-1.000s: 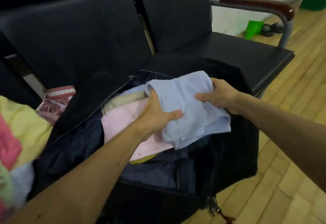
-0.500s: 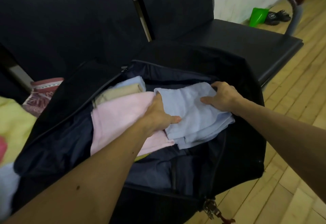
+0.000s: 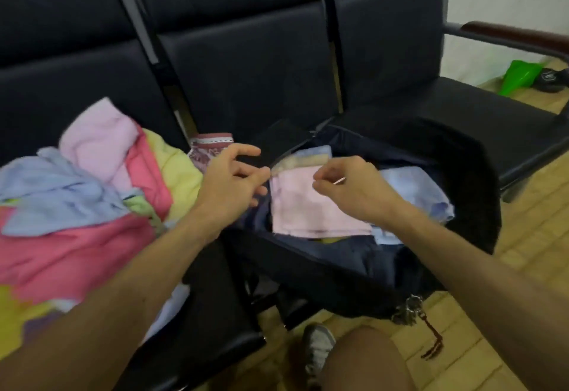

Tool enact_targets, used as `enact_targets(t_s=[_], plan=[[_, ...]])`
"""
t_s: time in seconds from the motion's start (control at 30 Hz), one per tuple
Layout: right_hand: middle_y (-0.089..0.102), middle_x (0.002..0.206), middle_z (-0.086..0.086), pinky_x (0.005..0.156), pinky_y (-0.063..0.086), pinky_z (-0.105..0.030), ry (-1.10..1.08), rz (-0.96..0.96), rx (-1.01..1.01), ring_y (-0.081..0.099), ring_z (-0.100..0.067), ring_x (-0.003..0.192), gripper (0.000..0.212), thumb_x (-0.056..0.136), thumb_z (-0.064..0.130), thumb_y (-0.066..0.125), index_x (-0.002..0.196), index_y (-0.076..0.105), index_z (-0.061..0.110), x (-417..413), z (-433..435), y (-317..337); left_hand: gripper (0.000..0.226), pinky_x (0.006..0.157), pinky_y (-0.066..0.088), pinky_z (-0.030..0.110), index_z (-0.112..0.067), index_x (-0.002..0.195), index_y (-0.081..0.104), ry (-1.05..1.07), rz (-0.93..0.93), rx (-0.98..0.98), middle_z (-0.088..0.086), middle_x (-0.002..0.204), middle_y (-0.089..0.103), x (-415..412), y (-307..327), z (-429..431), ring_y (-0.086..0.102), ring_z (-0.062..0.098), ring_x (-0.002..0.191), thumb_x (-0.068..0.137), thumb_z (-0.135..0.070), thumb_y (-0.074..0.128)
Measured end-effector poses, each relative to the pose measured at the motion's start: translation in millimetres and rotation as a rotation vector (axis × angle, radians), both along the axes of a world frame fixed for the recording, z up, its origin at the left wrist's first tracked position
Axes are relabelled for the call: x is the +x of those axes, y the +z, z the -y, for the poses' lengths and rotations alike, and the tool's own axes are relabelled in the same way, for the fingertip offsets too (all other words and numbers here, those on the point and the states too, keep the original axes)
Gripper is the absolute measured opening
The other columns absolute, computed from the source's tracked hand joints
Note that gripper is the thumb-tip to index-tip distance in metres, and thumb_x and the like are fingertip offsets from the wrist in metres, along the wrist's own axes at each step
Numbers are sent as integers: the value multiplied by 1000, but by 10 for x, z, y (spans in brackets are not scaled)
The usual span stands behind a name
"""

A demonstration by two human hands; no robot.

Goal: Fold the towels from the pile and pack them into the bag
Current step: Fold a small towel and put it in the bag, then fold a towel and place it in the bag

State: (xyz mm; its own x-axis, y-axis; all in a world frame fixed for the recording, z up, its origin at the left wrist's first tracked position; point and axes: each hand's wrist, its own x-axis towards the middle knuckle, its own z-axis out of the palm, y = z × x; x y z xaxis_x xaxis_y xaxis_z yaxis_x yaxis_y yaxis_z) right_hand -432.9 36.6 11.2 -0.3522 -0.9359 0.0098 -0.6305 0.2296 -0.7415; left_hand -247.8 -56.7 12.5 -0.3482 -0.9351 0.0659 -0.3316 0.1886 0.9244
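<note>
An open black bag (image 3: 468, 181) sits on the black seats. Inside it lie a folded light blue towel (image 3: 412, 190) on the right, a folded pink towel (image 3: 308, 206) in the middle and a beige towel (image 3: 304, 161) behind. A loose pile of towels (image 3: 92, 206), pink, blue, yellow and magenta, lies on the seat to the left. My left hand (image 3: 231, 178) hovers between pile and bag, fingers spread, holding nothing. My right hand (image 3: 348, 187) hangs over the pink towel, fingers loosely curled, empty.
A row of black padded seats (image 3: 246, 67) with a wooden armrest (image 3: 517, 33) at the right end. A patterned red cloth (image 3: 209, 147) lies behind the bag. A green object (image 3: 520, 75) and dark shoes (image 3: 551, 78) on the wooden floor. My knee and shoe (image 3: 317, 347) below.
Both hands let go of the light blue towel, which now lies in the bag. They lifted and moved left, and the view swung left to show the pile.
</note>
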Motion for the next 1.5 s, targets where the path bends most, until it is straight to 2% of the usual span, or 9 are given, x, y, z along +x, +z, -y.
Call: enact_targets(t_s=[0.3,0.57,0.77,1.0,1.17,1.27,1.33,1.4,1.5], plan=[[73,75,3,79,57,-42,223,490,85,70,-17,77,7,87,22,69,82,72,20,2466,-42,-438,13,44,48,23,-11,79,65,439,-80,42,6,66,66,2529,-171,-568,61,10,51,91,-7,68],[70,82,18,75,53,-24,287,211,162,65,-1,79,8,83,32,77,86,73,25,3009,105,-825,23,55,45,31,-17,66,69,519,97,54,-6,53,65,2975,-831,-573,58,10,47,88,-16,71],[72,81,7,71,55,-34,408,49,197,66,-8,76,31,71,45,80,88,73,20,3267,172,-860,39,59,45,31,-18,57,65,409,446,87,-6,54,63,2965,-1011,-512,65,15,65,83,-46,71],[69,72,10,61,49,-26,507,-125,83,61,-5,66,15,89,15,61,86,74,22,3479,308,-909,36,63,49,37,-21,57,57,378,411,54,-2,64,65,3057,-1080,-520,66,21,75,89,-32,69],[65,61,2,63,52,-26,385,621,210,58,-11,60,18,94,5,58,79,67,6,3521,438,-616,32,65,49,34,-16,75,65,372,109,57,-11,64,62,3169,-926,-555,57,4,62,97,-38,57],[74,87,-8,81,59,-33,373,1178,236,70,-18,87,19,98,8,48,90,64,2,3473,529,-461,17,71,47,14,-37,94,64,329,118,37,-22,85,68,3238,-740,-670,61,-9,82,88,-53,65],[73,101,-12,86,58,-34,408,1505,232,69,-20,101,21,94,15,50,94,68,4,3428,550,-393,39,75,47,16,-38,107,62,304,241,27,-18,101,67,3311,-743,-726,60,-4,95,77,-62,70],[74,99,-8,85,58,-36,435,1709,207,70,-19,100,17,83,19,61,86,74,9,3404,541,-369,39,76,44,25,-30,113,64,333,365,-30,-11,109,66,3371,-777,-750,61,8,101,81,-50,73],[74,101,-6,84,58,-37,462,1839,110,71,-19,101,24,66,16,82,88,75,10,3341,545,-350,4,64,43,29,-22,93,68,458,322,-151,-5,85,71,3425,-701,-751,64,16,82,90,-21,67]])
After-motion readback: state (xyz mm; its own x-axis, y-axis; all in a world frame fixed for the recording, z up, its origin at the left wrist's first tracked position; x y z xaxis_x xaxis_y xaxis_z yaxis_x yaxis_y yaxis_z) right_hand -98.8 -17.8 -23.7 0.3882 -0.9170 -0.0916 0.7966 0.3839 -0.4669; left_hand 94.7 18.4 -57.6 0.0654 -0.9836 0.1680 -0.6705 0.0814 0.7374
